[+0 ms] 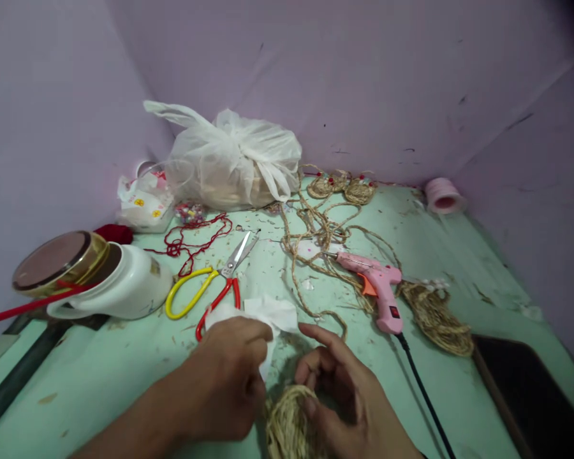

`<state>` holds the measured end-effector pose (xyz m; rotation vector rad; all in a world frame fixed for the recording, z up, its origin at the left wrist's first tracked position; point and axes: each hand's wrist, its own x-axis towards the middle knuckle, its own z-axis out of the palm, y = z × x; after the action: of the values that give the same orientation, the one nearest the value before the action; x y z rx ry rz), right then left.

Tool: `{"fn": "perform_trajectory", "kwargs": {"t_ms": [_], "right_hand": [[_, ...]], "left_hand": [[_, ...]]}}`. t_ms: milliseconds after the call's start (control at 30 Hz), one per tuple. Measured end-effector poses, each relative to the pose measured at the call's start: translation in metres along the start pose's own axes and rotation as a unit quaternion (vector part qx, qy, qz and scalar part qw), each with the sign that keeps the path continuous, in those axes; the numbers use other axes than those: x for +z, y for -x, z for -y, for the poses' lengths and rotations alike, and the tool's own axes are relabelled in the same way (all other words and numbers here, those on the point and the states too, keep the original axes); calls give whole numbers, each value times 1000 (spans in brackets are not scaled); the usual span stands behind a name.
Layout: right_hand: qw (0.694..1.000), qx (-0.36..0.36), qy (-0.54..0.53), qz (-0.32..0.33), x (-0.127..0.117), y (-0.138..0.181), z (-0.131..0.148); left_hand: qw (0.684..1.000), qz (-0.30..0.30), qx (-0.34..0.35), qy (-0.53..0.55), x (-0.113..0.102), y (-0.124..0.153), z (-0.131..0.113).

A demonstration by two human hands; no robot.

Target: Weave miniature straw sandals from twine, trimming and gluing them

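Observation:
My left hand [229, 373] is closed, its fingers curled into a white tissue [272, 313] that spreads out above the knuckles. My right hand [347, 398] grips a woven straw piece [291, 424] at the bottom of the view, thumb against its side and index finger stretched toward the tissue. The lower part of the straw piece runs out of view. Just beyond the left hand, scissors [227, 271] with one yellow and one red handle lie with their blades slightly apart. A pink glue gun [373, 274] rests to the right, its nozzle pointing left over braided straw cord [318, 223].
A tied white plastic bag [239, 166] stands against the wall. At left are a white mug [138, 284] lying on its side, a gold-rimmed lid [52, 261] and red yarn [176, 245]. A finished-looking straw pouch [435, 319], dark phone [530, 395] and pink spool [444, 194] sit at right.

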<state>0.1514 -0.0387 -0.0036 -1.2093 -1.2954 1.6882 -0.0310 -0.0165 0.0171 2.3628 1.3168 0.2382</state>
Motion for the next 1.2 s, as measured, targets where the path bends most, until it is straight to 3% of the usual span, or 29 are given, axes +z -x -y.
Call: {"fn": "perform_trajectory", "kwargs": {"t_ms": [133,300,500,633,733,833,900,1000,1100,1200], "right_hand": [[999,23,-19,29,1,2,-14],[995,40,-52,72,0,6,-19],[998,-5,-61,35,2,6,-19],[997,6,-53,51,-2,6,-25],[993,24,-67,94,-9,6,-28],[990,29,-83,107,-15,8,-30],[990,39,-91,102,-18,10,-29],[991,52,-96,82,-21,12,-24],[991,48,-81,90,-21,13,-18],[989,47,-79,112,-21,13,-15]], "left_hand": [[980,29,-28,195,4,13,-1],[911,-7,-145,386,8,23,3],[824,24,-88,559,20,20,10],[784,45,-100,610,29,22,8],[785,40,-115,607,26,29,2],[810,42,-200,550,18,35,-5],[827,70,-214,514,14,37,-8],[811,94,-191,544,15,37,-9],[789,78,-192,579,21,36,-9],[800,64,-219,555,21,35,-12]]}}
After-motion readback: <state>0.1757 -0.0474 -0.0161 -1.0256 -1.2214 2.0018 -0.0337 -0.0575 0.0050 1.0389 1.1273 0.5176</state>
